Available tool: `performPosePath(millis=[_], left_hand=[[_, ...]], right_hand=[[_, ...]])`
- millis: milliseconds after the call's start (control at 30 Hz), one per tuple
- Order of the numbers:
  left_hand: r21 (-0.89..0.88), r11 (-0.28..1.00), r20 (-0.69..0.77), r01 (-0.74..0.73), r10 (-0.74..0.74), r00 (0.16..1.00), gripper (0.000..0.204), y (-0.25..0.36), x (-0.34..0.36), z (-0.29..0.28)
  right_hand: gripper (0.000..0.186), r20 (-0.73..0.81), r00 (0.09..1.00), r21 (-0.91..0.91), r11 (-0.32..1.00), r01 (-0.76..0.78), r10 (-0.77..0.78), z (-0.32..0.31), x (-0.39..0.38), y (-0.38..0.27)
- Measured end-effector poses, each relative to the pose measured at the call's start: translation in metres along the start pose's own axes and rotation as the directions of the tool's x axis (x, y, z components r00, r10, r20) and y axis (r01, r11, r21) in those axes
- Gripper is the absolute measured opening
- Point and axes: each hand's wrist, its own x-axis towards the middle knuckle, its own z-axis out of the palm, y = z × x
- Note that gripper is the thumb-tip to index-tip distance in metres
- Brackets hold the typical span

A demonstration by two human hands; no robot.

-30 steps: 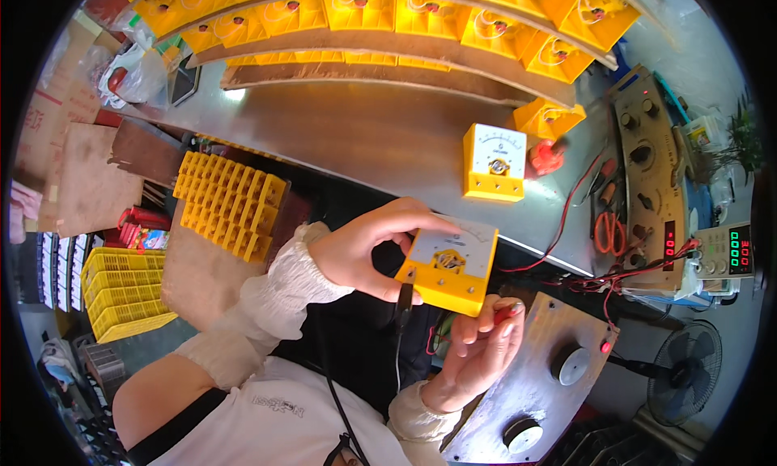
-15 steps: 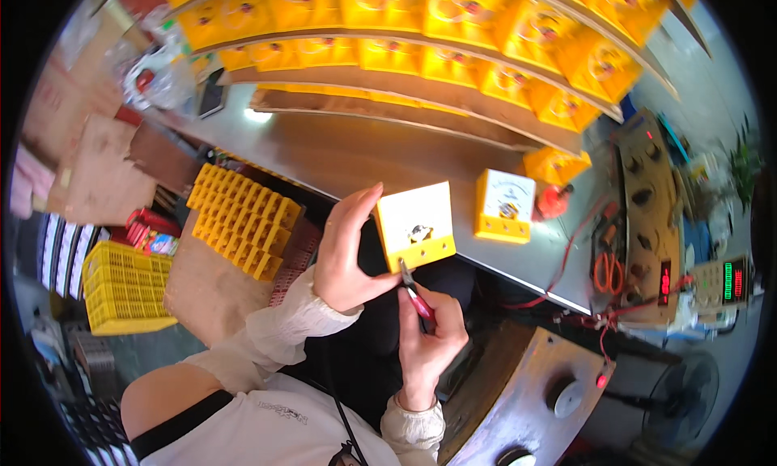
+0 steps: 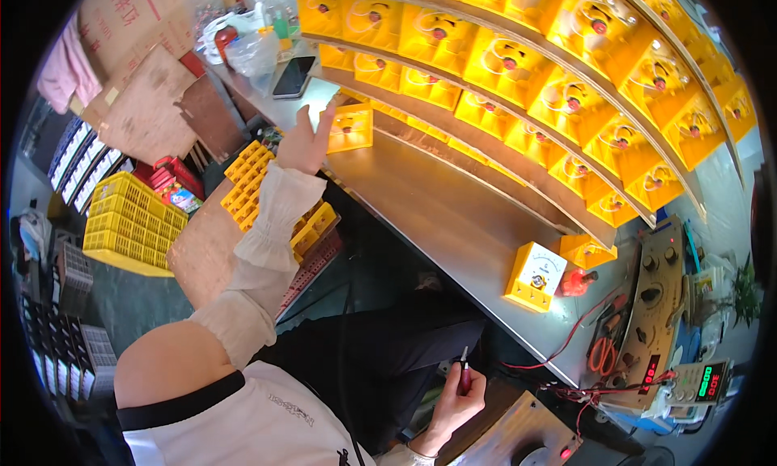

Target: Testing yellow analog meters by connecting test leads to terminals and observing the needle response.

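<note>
Glare brightens the metal tabletop [image 3: 453, 238]; fisheye distortion curves the shelves [image 3: 526, 177].

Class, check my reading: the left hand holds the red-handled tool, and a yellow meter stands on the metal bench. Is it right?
No: in the head view the right hand, not the left hand, holds the red-handled tool; a yellow meter does stand on the metal bench.

Workshop: metal bench [image 3: 453, 215], dial meter [image 3: 539, 273], knobbed instrument [image 3: 657, 308]

Long metal-topped workbench [image 3: 437, 215], wooden shelf boards [image 3: 558, 210] along its far side, grey-green floor [image 3: 133, 308], pale wall [image 3: 722, 197] at right
</note>
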Motion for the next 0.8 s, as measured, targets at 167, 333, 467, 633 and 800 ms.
performPosePath(millis=[167, 333, 467, 633, 800], left_hand=[[0.123, 0.968, -0.454, -0.218, 0.250, 0.855, 0.078, -0.008, -0.023, 0.015], [-0.399, 0.583, -0.060, -0.708, 0.754, 0.655, 0.082, 0.090, -0.143, 0.032], [-0.572, 0.417, 0.175, -0.706, 0.903, 0.392, 0.112, 0.140, -0.185, 0.092], [-0.653, 0.371, 0.130, -0.660, 0.914, 0.385, 0.118, 0.141, -0.183, 0.145], [-0.690, 0.408, 0.197, -0.598, 0.901, 0.387, 0.107, 0.113, -0.179, 0.066]], right_hand=[[0.014, 0.091, 0.995, -0.027, 0.998, -0.050, 0.052, -0.012, 0.003, -0.009], [0.016, 0.007, 0.999, 0.009, 0.999, -0.032, 0.032, -0.009, 0.001, -0.013], [0.016, -0.042, 0.998, 0.039, 0.998, 0.053, -0.051, -0.008, -0.002, -0.024], [0.016, -0.068, 0.993, 0.015, 0.995, 0.099, -0.098, -0.011, -0.007, -0.031], [0.015, -0.122, 0.990, 0.082, 0.995, -0.055, 0.064, -0.026, -0.010, -0.023]])
